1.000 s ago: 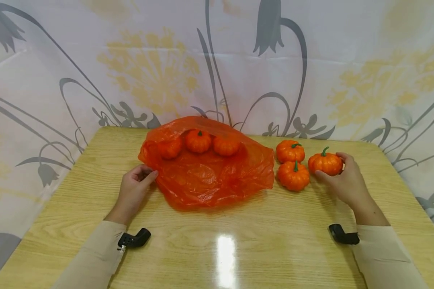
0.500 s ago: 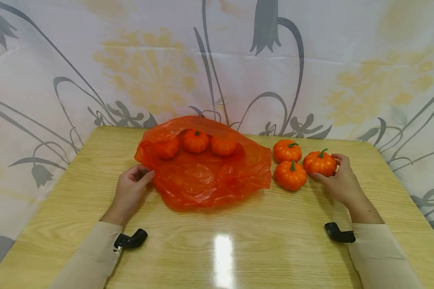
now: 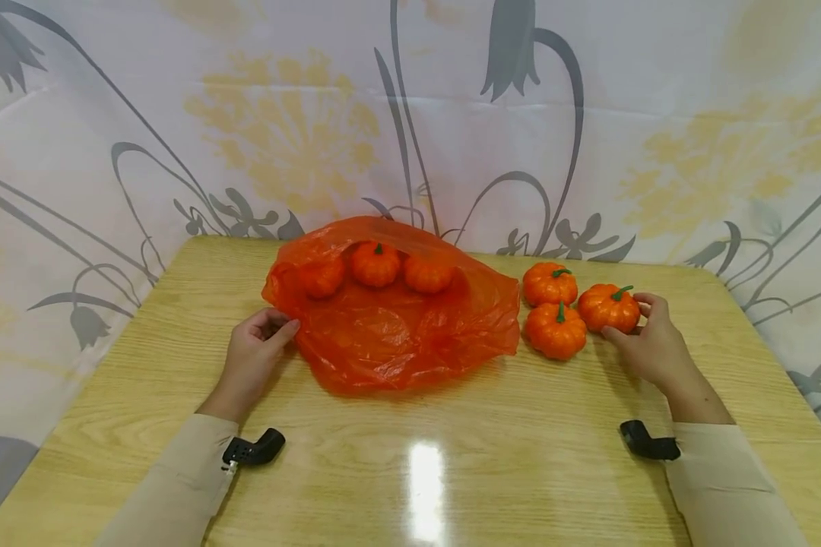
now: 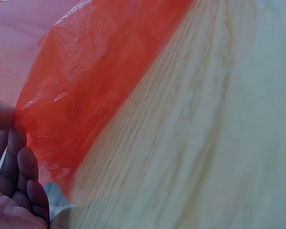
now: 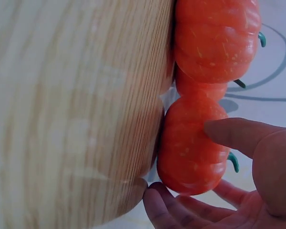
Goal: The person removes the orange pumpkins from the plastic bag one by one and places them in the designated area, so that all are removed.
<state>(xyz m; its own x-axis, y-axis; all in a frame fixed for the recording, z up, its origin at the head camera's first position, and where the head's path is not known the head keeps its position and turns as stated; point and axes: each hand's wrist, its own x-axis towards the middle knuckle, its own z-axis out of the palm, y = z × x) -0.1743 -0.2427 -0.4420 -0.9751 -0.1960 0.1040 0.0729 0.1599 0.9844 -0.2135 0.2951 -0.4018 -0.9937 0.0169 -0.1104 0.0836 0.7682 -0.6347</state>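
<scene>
An orange translucent plastic bag (image 3: 390, 342) lies on the table with its mouth toward me. Inside it sit three small orange pumpkins, of which the middle pumpkin (image 3: 375, 264) shows most plainly. My left hand (image 3: 255, 346) pinches the bag's left edge between thumb and fingers. To the right of the bag stand a back pumpkin (image 3: 547, 286) and a front pumpkin (image 3: 556, 333), close together. My right hand (image 3: 657, 346) curls round a third pumpkin (image 5: 193, 148) beside them, thumb on its near side and fingers behind. That pumpkin's green stem leans right.
The wooden table (image 3: 356, 463) reaches back to a flower-patterned cloth (image 3: 438, 137). A black curved device (image 3: 255, 447) is on the left sleeve, and a similar black device (image 3: 648, 441) is on the right sleeve.
The pumpkin at my right hand has shifted slightly left, toward the other two, and its stem tilts more to the right. My left hand and the bag stay as they were.
</scene>
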